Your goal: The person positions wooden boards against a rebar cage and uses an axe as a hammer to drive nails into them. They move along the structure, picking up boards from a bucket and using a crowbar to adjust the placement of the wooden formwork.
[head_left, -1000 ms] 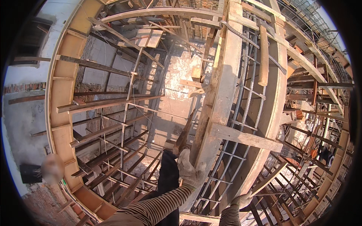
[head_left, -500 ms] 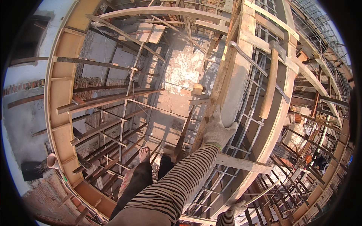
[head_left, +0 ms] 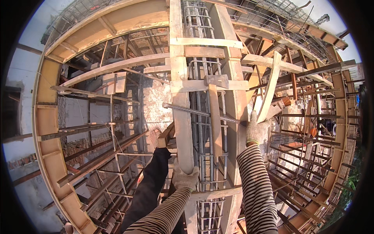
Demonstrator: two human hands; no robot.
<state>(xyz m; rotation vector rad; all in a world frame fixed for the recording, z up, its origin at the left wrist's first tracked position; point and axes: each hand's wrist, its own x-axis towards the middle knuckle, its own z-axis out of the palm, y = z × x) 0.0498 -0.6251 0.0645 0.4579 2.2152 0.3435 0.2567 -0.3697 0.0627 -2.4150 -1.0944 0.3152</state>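
Note:
A long formwork trough with two wooden side boards runs away from me, a steel rebar cage inside it. My left hand, in a pale knit glove, is closed over the left side board. Beyond the right side board, my gloved right hand is closed on the lower end of a pale wooden strip, which slants up and away. A hammer lies over the cage, its head on a crosspiece. Across the trough lies a loose ribbed steel bar.
Open drops with dark timber props flank the trough on both sides. My sandalled foot is left of it. A nearer crosspiece spans the boards below my left hand. More formwork curves along the left; rebar cages stand far right.
My view has swung right, and the trough now runs straight ahead. My right hand has come up from the lower edge with the strip. The left hand stays on the left board.

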